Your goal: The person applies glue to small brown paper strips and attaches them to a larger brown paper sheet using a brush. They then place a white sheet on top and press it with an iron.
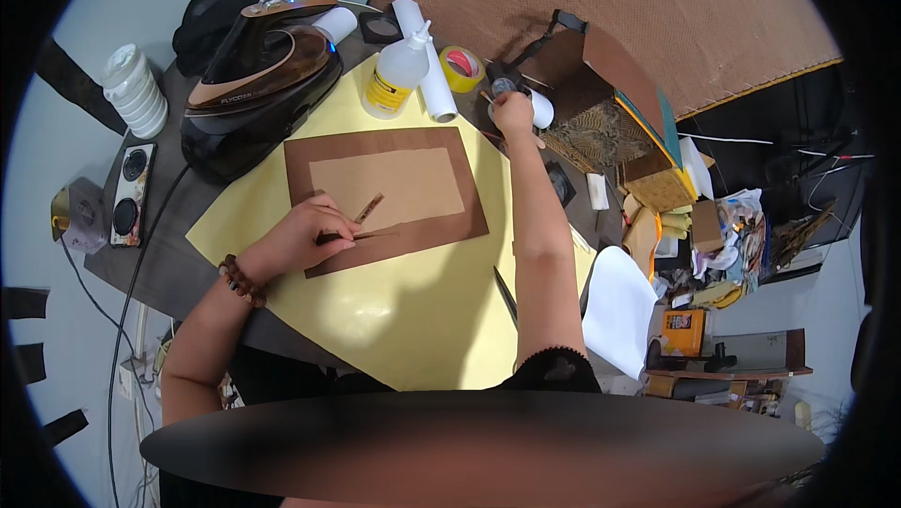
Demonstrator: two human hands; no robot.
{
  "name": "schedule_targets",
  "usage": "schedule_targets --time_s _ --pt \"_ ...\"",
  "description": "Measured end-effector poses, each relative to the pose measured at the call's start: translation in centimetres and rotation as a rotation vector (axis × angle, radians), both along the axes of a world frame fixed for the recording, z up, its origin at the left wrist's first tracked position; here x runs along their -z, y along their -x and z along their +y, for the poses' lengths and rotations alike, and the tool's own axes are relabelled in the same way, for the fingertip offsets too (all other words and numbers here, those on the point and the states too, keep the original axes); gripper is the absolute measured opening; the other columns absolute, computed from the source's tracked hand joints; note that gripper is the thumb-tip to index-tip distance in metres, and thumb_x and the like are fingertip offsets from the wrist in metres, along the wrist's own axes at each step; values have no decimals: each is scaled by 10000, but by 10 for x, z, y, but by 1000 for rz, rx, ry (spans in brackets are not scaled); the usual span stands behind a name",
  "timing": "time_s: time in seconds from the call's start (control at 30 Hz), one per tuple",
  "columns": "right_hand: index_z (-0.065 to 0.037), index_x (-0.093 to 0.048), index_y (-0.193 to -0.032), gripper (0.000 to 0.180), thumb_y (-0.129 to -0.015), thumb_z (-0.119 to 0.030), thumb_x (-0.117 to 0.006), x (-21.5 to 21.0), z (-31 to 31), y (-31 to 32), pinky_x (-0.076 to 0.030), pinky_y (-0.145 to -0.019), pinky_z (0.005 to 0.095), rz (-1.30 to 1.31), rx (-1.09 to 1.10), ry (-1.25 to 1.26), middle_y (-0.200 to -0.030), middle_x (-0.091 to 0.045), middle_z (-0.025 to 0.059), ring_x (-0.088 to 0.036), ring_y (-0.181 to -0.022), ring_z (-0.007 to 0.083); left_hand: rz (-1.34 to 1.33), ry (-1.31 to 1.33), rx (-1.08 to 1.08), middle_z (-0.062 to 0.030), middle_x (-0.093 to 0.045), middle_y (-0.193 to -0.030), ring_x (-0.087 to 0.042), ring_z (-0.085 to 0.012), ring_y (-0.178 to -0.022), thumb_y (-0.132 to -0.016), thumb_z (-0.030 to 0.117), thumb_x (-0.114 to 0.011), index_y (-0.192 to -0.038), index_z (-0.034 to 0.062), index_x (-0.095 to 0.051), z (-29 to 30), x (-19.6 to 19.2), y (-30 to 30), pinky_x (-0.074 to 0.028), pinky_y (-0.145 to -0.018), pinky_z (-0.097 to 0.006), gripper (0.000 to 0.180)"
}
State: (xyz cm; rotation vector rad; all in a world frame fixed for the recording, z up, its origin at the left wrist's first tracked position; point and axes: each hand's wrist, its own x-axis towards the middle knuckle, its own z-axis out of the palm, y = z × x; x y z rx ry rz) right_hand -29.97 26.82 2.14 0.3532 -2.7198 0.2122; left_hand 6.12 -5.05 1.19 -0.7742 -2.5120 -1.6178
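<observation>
My left hand (305,234) is closed over the lower left of a brown panel (298,180) that has a lighter tan rectangle (394,184) on its middle. Pinched in its fingers is a thin brown strip (372,208); a second slim, pointed piece (377,234) sticks out below it. My right arm stretches far forward. The right hand (513,116) is closed beside a small dark round container (505,86) and a white roll (541,109). What its fingers grip is too small to make out. Under the panel lies a yellow sheet (366,316).
Back left stands a black and copper steam iron (263,67) on its base. A glue bottle (394,76), a roll of yellow tape (462,69) and a white roll (435,81) line the back. An open patterned box (610,123) is right. Dark scissors-like blades (505,294) lie near my right forearm.
</observation>
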Motion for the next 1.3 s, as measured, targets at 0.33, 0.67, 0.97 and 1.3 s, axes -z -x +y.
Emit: schedule_targets --time_s 0.33,0.67,0.97,1.3 --pt "-30 -712 -870 69 -893 -93 -729 -15 3 0 -555 -729 327 39 -65 940 -945 -733 137 -709 -843 197 -56 -28 -25 -41 -761 -1001 -573 -226 -918 -795 43 -762 -884 26 -746 1 -4 -3 -505 -843 -335 93" --pt "40 -520 -1328 340 -1012 -67 -583 -88 3 -101 -504 -1075 414 -265 -698 1873 -1195 -654 194 -653 -1125 258 -56 -35 16 -77 -761 -1035 -600 -229 -973 -792 4 -743 -863 25 -745 -4 0 -1 -497 -893 -340 75" --pt "-27 -653 -1020 119 -1001 -145 -645 -16 -66 -242 -478 -596 213 -912 -572 1115 -863 -694 58 -570 -663 59 -50 -74 -9 -53 -767 -985 -589 -229 -924 -805 53 -751 -857 39 -747 -2 3 -1 -505 -841 -339 55" --pt "-14 -628 -1018 62 -987 -63 -647 16 -79 -252 -491 -603 224 -906 -676 1145 -831 -684 58 -595 -692 74 -76 -26 3 -62 -762 -1027 -593 -224 -978 -813 51 -743 -872 38 -743 -2 4 -2 -501 -880 -331 60"
